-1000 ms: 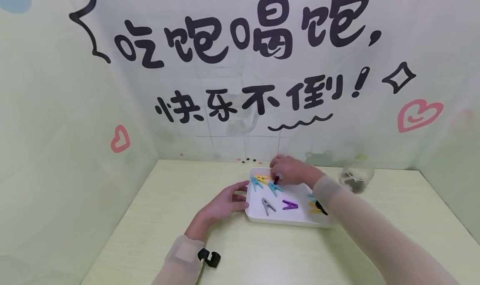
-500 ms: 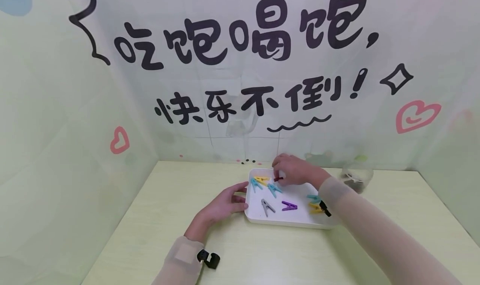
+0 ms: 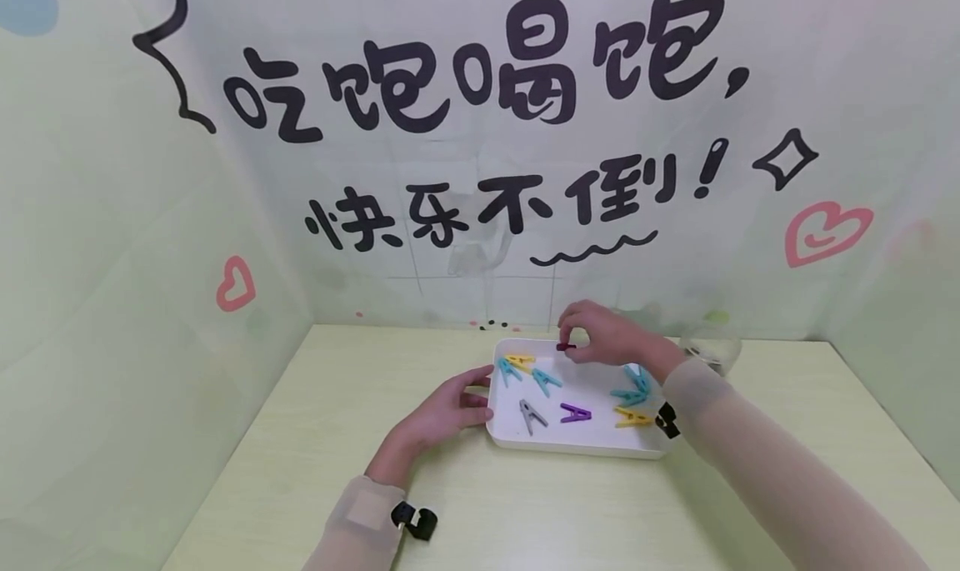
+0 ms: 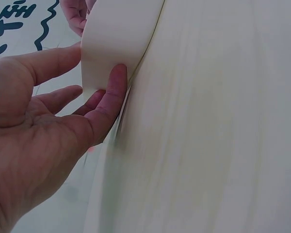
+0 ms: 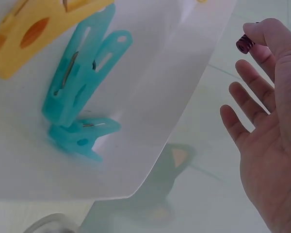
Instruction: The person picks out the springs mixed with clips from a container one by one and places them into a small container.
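My right hand (image 3: 611, 338) pinches a small dark red coil spring (image 5: 245, 43) between thumb and forefinger, over the back rim of a white tray (image 3: 577, 448). Its other fingers are spread apart. My left hand (image 3: 446, 408) touches the tray's left wall with relaxed, fairly straight fingers. Clothespins lie in the tray: a grey one (image 3: 531, 415), a purple one (image 3: 576, 413), teal ones with a yellow one (image 3: 519, 361) at the left, and teal ones (image 5: 77, 73) with another yellow one (image 3: 633, 418) at the right.
A clear round container (image 3: 712, 346) stands behind the right forearm, partly covered by it. The pale wooden table (image 3: 525, 513) ends at a printed cloth backdrop (image 3: 480, 296), with more cloth at both sides.
My right hand has moved right and slightly back with the spring, off the tray's left part toward its back rim. More right-side clothespins now show. The left hand stays at the tray.
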Motion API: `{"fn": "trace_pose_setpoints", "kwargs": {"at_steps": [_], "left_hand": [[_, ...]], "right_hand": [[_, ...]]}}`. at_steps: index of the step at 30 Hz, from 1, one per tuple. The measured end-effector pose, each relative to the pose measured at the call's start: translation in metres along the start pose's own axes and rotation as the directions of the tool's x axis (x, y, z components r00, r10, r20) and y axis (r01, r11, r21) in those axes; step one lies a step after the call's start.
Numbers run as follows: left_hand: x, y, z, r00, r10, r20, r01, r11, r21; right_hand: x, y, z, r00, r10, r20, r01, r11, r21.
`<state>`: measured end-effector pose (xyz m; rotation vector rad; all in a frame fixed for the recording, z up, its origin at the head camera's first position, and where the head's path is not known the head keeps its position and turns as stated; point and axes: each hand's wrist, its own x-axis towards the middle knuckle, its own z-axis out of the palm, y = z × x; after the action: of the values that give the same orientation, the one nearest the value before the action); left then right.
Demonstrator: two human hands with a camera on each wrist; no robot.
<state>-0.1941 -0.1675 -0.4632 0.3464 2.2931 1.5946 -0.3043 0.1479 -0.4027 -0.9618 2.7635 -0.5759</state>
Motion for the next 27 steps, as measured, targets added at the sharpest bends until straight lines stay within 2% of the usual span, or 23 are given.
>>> {"fn": "trace_pose_setpoints", "kwargs": {"at_steps": [3,12,20,27], "left_hand": [[0.0,0.0,0.0,1.0,0.0,0.001,0.0,1.0,-0.005],[0.0,-0.001,-0.001,1.0,0.011,0.007,-0.011,1.0,-0.018],[0.002,-0.002,-0.001,1.0,0.007,0.008,-0.006,1.0,-0.019],[0.002,0.0,0.0,1.0,0.006,0.01,-0.006,1.0,-0.026]], "right_hand": [[-0.006,0.003,-0.002,0.999,0.014,-0.029,-0.013,0.999,0.043],[-0.024,0.014,-0.007,0.989,-0.014,-0.145,0.039,0.985,0.167],[-0.043,0.02,-0.012,0.959,-0.051,-0.28,0.114,0.971,0.212],[-0.058,0.024,-0.015,0.938,-0.018,-0.346,0.102,0.968,0.228]]}}
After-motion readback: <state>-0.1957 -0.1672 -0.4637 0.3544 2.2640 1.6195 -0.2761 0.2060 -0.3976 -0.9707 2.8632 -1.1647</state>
